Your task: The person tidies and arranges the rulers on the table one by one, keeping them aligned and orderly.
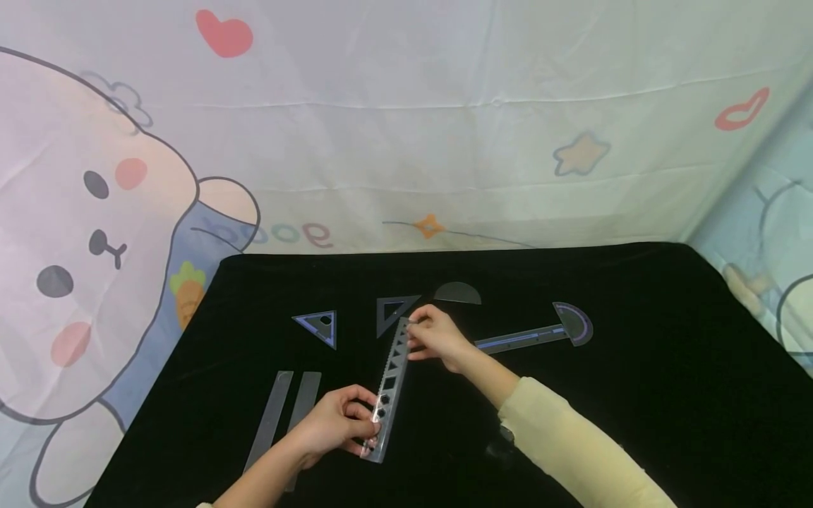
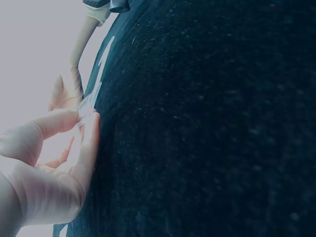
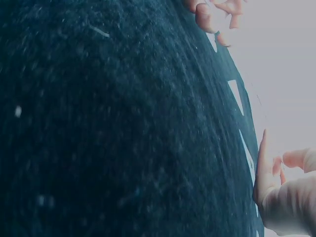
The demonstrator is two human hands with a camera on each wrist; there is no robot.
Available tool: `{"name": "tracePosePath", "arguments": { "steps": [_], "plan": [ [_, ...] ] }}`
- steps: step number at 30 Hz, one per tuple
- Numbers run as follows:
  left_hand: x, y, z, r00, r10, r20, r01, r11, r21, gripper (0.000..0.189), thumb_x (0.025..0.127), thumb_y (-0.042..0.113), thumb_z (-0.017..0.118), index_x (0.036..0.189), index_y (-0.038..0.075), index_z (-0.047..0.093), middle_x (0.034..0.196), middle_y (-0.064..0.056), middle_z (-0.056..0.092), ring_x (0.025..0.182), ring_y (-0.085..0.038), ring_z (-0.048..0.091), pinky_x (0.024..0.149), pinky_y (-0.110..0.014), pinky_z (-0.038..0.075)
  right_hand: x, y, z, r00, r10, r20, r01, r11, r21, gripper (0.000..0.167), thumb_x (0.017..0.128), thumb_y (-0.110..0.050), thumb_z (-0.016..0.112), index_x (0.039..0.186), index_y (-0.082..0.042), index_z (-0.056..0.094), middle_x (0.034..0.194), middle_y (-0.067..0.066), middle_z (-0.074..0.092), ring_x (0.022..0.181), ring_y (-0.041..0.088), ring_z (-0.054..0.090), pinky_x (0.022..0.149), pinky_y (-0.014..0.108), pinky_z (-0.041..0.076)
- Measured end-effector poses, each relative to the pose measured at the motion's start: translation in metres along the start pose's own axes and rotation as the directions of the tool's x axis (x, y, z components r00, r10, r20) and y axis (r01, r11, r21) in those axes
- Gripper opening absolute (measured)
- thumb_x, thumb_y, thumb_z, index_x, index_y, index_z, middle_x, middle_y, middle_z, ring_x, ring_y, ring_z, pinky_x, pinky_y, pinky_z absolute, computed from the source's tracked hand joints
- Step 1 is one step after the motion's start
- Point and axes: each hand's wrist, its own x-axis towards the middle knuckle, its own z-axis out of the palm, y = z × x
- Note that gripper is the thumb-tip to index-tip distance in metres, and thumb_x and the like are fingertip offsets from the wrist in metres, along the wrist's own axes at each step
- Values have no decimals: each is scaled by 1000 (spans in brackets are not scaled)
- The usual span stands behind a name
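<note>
A clear plastic template ruler point(image 1: 391, 374) with a row of cut-out shapes and a wavy edge is held between both hands over the black cloth. Its near end is pinched between the thumb and fingers of my left hand point(image 1: 336, 423). At the far end, my right hand point(image 1: 440, 340) pinches the ruler's tip. In the left wrist view, the left hand point(image 2: 54, 168) grips the shiny clear end of the ruler point(image 2: 88, 107), with the right hand point(image 2: 66, 91) behind it. The right wrist view has the right hand point(image 3: 289, 197) at its edge; the ruler is barely visible there.
Two clear straight rulers point(image 1: 269, 416) lie left of the left hand, one partly behind it. Farther back are two set squares point(image 1: 332, 331), a half-round protractor point(image 1: 458, 293) and a ruler with a protractor head point(image 1: 524, 340). A printed curtain point(image 1: 394, 141) hangs behind the black-covered table point(image 1: 667, 367).
</note>
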Motion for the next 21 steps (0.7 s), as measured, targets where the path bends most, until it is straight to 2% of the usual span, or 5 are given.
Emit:
{"name": "tracePosePath", "arguments": {
  "steps": [14, 21],
  "plan": [
    [-17, -8, -6, 999, 18, -35, -16, 999, 35, 37, 78, -1, 66, 110, -5, 48, 77, -9, 61, 66, -20, 64, 57, -38, 57, 2, -2, 26, 1000, 11, 20, -10, 999, -44, 24, 87, -3, 55, 110, -3, 48, 90, 10, 55, 71, 17, 60, 63, 34, 58],
    [-24, -9, -9, 997, 21, -78, -15, 997, 77, 37, 77, -2, 66, 109, -5, 48, 76, -9, 59, 65, -19, 62, 55, -38, 57, 3, -4, 37, 1000, 17, 22, -15, 997, -74, 23, 85, -4, 57, 107, -3, 51, 91, 10, 55, 72, 17, 60, 61, 32, 57]
  ]
}}
